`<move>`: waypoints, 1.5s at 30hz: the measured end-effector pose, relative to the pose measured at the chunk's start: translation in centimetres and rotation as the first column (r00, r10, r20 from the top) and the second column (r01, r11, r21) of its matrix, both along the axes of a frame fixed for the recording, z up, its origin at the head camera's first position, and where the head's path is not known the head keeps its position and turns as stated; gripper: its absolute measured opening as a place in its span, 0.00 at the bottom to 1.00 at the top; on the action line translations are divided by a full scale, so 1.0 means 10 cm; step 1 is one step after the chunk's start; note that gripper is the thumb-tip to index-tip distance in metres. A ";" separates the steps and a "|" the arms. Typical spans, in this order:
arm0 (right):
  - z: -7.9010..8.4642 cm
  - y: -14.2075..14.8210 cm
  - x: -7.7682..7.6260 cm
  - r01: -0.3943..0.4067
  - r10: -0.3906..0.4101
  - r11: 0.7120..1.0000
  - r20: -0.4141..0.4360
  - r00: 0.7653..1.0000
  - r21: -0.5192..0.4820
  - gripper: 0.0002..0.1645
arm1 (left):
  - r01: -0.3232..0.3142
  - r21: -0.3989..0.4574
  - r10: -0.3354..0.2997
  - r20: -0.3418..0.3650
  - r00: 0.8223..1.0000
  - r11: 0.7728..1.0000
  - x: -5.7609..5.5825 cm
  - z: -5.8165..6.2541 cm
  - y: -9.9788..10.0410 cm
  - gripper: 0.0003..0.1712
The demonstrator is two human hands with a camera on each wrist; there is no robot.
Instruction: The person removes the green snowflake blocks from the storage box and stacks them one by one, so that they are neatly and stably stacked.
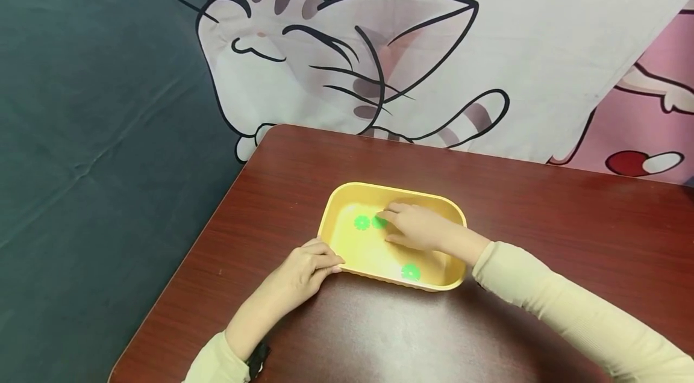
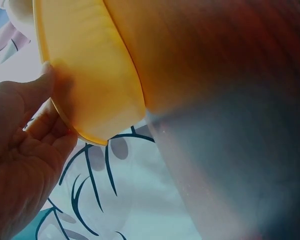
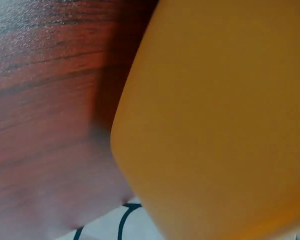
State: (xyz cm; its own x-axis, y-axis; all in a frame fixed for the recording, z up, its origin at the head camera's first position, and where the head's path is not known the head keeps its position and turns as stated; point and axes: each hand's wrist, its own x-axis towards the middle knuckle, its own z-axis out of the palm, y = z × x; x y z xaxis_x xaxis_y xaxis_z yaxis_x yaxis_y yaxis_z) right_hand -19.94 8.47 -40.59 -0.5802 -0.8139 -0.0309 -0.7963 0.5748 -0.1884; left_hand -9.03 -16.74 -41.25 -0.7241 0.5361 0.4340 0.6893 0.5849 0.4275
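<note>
Tray (image 1: pixel 368 250) around right hand (image 1: pixel 416 227): smooth plastic, soft sheen
Discs (image 1: pixel 362 223) near that hand: plastic-looking
Table (image 1: pixel 390 335) below left hand (image 1: pixel 303 268): wood-grained, glossy
Backdrop (image 1: pixel 531 40) beyond both hands: matt, creased cloth

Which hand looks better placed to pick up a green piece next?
Probably the right hand: it is inside the yellow tray, fingers right by a green piece. The left hand is occupied, gripping the tray's near-left corner.
</note>
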 end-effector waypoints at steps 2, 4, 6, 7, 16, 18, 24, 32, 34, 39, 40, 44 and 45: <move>-0.05 -0.04 0.00 0.002 -0.002 1.000 -0.015 1.000 -0.007 0.29 | -0.002 -0.002 0.002 0.004 1.000 1.000 0.00 0.01 0.00 0.06; -0.09 -0.08 0.00 0.018 -0.018 0.999 -0.016 1.000 -0.030 0.29 | -0.003 -0.007 0.003 0.011 1.000 1.000 0.01 0.01 0.00 0.06; -0.14 -0.11 -0.01 0.028 -0.029 0.997 -0.013 0.999 -0.069 0.29 | -0.007 -0.011 0.007 0.019 1.000 1.000 0.01 0.02 0.00 0.06; -0.16 -0.12 -0.02 0.032 -0.033 0.996 0.000 0.999 -0.087 0.29 | -0.008 -0.011 0.008 0.023 1.000 1.000 0.01 0.02 0.00 0.06; -0.20 -0.17 -0.08 0.095 -0.065 0.975 0.151 0.986 -0.200 0.27 | -0.007 -0.005 0.007 0.024 1.000 1.000 0.00 0.02 -0.01 0.06; -0.21 -0.17 -0.08 0.101 -0.070 0.974 0.155 0.985 -0.203 0.27 | -0.005 0.000 0.005 0.020 1.000 1.000 0.00 0.02 -0.01 0.06; -0.21 -0.14 -0.08 0.110 -0.075 0.972 0.166 0.983 -0.209 0.24 | -0.008 0.003 0.008 0.020 1.000 1.000 0.00 0.02 0.00 0.06; -0.19 -0.13 -0.10 0.132 -0.085 0.965 0.206 0.975 -0.227 0.20 | -0.006 0.015 0.005 0.008 1.000 1.000 0.00 0.01 0.00 0.06; -0.19 -0.13 -0.11 0.155 -0.097 0.961 0.243 0.965 -0.230 0.19 | -0.004 0.015 0.004 0.004 1.000 1.000 0.00 0.02 0.00 0.05; -0.17 -0.14 -0.12 0.165 -0.099 0.958 0.273 0.957 -0.232 0.18 | -0.005 0.016 0.005 0.001 1.000 1.000 0.00 0.02 -0.01 0.06; -0.18 -0.14 -0.13 0.164 -0.097 0.958 0.275 0.956 -0.235 0.18 | -0.005 0.016 0.005 0.003 1.000 1.000 0.01 0.02 -0.01 0.06; -0.21 -0.11 -0.15 0.153 -0.086 0.959 0.271 0.959 -0.238 0.18 | -0.008 0.008 0.008 0.016 1.000 1.000 0.01 0.02 0.00 0.06; -0.22 -0.10 -0.16 0.152 -0.086 0.960 0.269 0.959 -0.236 0.18 | -0.008 0.006 0.007 0.018 1.000 1.000 0.01 0.02 0.00 0.06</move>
